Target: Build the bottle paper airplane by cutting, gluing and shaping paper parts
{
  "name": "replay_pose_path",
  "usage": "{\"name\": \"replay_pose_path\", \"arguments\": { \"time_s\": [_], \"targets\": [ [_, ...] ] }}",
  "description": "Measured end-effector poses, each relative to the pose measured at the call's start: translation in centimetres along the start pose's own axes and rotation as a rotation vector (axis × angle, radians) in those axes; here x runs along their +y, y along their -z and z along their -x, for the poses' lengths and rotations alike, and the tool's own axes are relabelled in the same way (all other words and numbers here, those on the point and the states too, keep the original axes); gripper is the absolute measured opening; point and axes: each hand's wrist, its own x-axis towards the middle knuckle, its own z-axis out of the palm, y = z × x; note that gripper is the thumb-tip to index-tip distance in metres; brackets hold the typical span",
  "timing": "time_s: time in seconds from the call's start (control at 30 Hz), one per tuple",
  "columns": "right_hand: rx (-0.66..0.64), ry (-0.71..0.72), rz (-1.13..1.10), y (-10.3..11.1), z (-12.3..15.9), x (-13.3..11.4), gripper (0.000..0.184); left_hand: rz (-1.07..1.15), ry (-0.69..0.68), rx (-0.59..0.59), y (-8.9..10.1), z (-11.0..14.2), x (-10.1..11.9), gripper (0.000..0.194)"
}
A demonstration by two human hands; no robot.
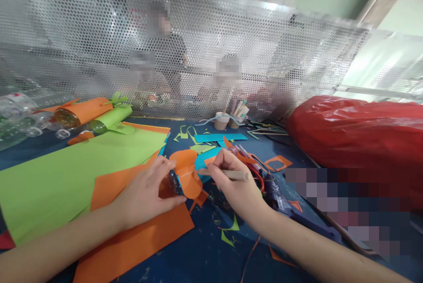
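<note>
My left hand [150, 190] grips the dark base of a plastic bottle [175, 181] between thumb and fingers. The bottle lies on its side, with blue paper [211, 156] around its far part. On it sits a rounded orange paper cutout [188, 181] bearing a short pale line. My right hand [236, 181] is closed around a beige pen [236, 174], whose tip is at the cutout's right edge; I cannot tell whether it touches. Beneath my left hand lie an orange sheet [142, 248] and a large lime-green sheet [66, 173].
Paper-covered bottles [84, 113] and clear bottles [16, 107] lie at the left. A purple glue gun [277, 197] lies beside my right forearm. Two cups of sticks [222, 120] stand near a perforated metal screen [99, 45], with people behind it. A red plastic bag [360, 137] bulges at the right.
</note>
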Motion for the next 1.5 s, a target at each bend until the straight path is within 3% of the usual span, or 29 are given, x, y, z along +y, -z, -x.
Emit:
{"name": "replay_pose_path", "arguments": {
  "time_s": [0.23,0.5,0.93,1.5],
  "targets": [
    [0.008,-0.004,0.024,0.04,0.08,0.12,0.025,0.001,-0.010,0.010,-0.03,0.01,-0.08,0.051],
    [-0.072,0.047,-0.036,-0.27,0.28,-0.12,0.022,-0.003,-0.012,0.010,-0.03,-0.05,-0.14,0.048],
    [-0.154,0.004,-0.039,-0.75,0.98,0.08,0.021,-0.029,0.004,0.007,0.08,0.05,0.05,0.043],
    [-0.131,0.020,-0.058,-0.78,0.54,-0.03,0.022,0.005,-0.024,-0.031,0.28,-0.05,-0.04,0.046]
  ]
}}
